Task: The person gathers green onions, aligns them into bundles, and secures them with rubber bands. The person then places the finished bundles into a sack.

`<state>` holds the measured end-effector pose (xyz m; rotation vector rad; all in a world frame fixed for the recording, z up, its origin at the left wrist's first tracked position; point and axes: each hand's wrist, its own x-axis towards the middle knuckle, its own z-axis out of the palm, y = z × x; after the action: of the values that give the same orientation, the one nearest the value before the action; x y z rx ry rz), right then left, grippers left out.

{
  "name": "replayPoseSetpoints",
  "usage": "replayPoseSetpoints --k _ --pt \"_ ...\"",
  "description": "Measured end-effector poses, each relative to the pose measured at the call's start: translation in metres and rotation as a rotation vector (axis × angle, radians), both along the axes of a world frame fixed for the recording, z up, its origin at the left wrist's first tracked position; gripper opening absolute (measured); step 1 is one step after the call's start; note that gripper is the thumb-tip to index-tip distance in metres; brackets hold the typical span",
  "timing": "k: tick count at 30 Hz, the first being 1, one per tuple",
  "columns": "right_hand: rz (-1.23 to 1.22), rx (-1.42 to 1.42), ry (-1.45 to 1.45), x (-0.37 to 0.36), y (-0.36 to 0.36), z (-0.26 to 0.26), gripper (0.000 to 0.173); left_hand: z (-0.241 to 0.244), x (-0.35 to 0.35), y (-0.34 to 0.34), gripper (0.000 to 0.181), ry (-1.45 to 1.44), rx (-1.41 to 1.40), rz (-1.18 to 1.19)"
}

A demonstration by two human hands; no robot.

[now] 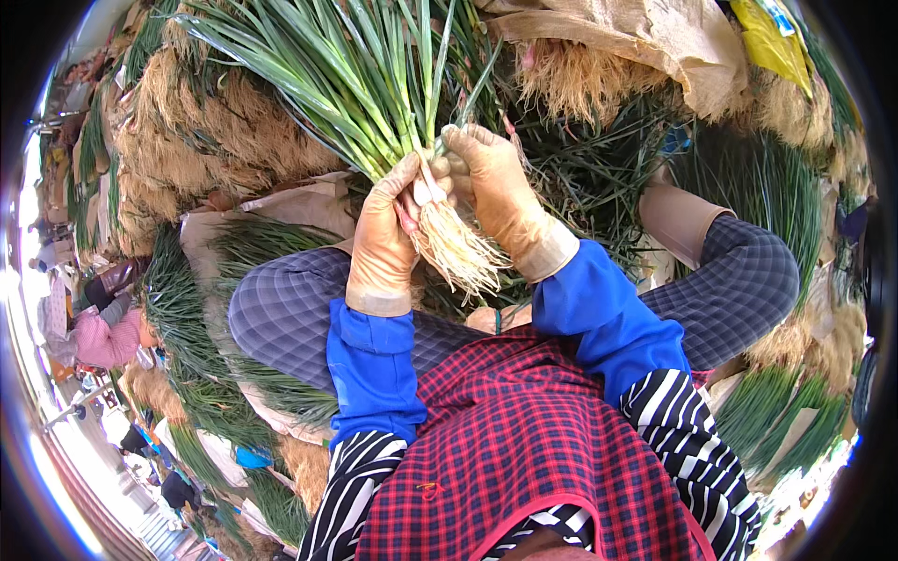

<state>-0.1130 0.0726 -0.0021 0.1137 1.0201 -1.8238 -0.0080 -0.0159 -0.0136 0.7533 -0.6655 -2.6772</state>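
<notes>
A bunch of green garlic (379,105) is held upright in front of me, its flat green leaves fanning away. My left hand (386,235), in a tan rubber glove, grips the bunch around its lower stems. Pale and pink bulbs (423,191) show beside the left thumb, and whitish roots (459,245) hang toward my lap. Close against the stems, my right hand (501,189), gloved alike, has thumb and fingers pinched on a thin green leaf (483,84). Its lower fingers are partly hidden behind the bulbs.
Loose leaves (589,161) litter the ground between my checked trouser legs. Root-ended bundles (203,133) are stacked at the left, others (589,73) under burlap sacking (631,35). A yellow bag (775,45) lies at upper right. A person in pink (109,333) is at far left.
</notes>
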Motion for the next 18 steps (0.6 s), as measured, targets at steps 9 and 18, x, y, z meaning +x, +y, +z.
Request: replayPoseSetpoints --k 9,18 --pt "0.292 0.532 1.921 -0.040 0.025 -0.080 0.040 0.008 -0.003 0.005 0.024 0.116 0.048 -0.031" --pt "0.492 0.302 1.098 -0.023 0.038 0.017 0.022 0.002 -0.007 0.009 0.024 -0.172 -0.255 0.052"
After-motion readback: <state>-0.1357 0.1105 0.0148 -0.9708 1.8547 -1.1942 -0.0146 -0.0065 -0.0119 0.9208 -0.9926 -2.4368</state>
